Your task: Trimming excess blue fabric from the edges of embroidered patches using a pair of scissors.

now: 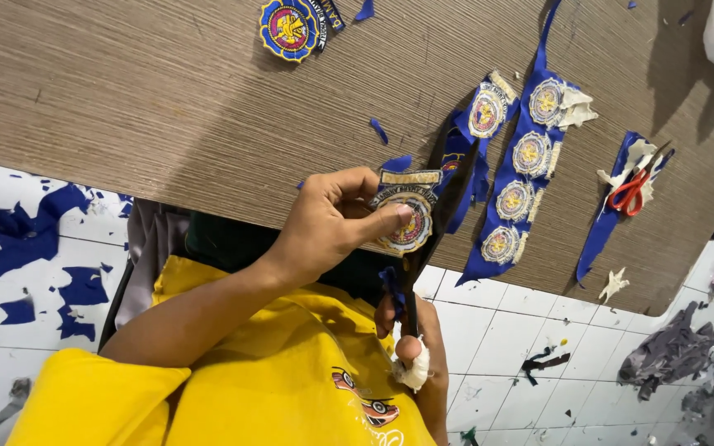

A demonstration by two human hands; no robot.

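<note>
The left hand (332, 219) pinched a round patch (406, 216) in a closed grip just over the counter (142, 99) edge, the right hand (415, 351) squeezed black scissors (427, 219) cutting at it, and a blue strip of patches (518, 186) and red scissors (630, 192) lay further right.

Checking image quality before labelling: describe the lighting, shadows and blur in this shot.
Head view: even light, no glare; the strip of badges is sharp; a dark shadow crosses the table at top right; the left hand holding a badge is crisp; the right hand on the scissors is slightly soft.
</note>
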